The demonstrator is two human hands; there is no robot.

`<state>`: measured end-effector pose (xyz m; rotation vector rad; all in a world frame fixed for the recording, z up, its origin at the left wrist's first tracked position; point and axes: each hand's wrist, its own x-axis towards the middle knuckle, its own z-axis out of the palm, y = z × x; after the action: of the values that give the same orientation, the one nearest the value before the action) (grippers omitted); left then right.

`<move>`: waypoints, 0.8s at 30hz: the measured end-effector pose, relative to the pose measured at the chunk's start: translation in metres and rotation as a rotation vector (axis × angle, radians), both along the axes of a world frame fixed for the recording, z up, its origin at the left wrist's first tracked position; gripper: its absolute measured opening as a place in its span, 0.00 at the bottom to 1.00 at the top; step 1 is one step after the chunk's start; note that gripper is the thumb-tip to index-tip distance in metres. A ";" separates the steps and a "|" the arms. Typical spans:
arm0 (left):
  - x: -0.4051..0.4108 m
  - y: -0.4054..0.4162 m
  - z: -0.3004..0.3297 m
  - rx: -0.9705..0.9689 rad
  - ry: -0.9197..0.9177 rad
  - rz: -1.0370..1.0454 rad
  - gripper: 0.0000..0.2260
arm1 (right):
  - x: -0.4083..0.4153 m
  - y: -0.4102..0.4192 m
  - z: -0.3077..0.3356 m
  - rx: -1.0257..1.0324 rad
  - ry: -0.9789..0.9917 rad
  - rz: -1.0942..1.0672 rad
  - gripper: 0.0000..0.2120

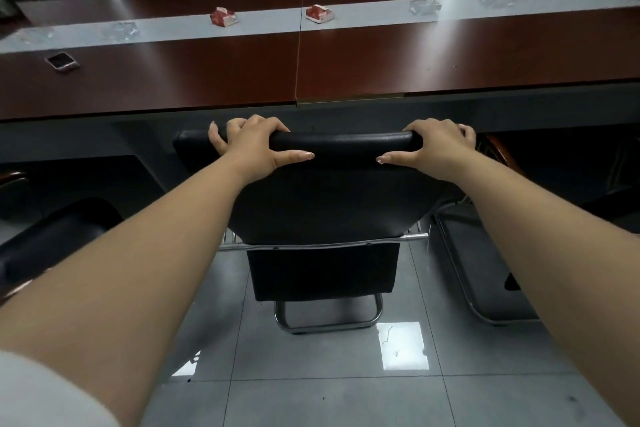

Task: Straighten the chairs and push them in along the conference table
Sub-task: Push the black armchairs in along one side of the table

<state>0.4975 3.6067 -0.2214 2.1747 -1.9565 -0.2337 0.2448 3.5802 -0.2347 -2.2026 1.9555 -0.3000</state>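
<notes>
While gripped, chair (322, 191) between hands (258, 146).

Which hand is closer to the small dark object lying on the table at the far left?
Left. The left hand grips the chair back nearer the dark object; the right hand grips the opposite end, farther away.

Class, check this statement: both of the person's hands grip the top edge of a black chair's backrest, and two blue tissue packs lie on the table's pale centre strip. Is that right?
Not quite. The head view shows the two tissue packs are red and white, not blue. The rest holds: the left hand and right hand grip the top edge of the black chair, and the packs lie on the table's pale centre strip.
</notes>
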 end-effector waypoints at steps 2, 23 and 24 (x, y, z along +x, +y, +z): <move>0.001 -0.002 -0.002 -0.019 -0.013 -0.006 0.23 | 0.001 -0.003 0.001 0.013 0.000 -0.007 0.35; 0.024 0.000 0.003 -0.012 -0.015 0.009 0.22 | 0.027 0.011 0.005 0.040 0.011 -0.032 0.35; 0.026 0.002 0.002 -0.012 -0.022 0.024 0.23 | 0.030 0.012 0.004 0.030 0.002 -0.028 0.35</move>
<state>0.5238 3.6083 -0.2191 2.2014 -1.9371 -0.1942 0.2747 3.5923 -0.2306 -2.1600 1.9799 -0.2706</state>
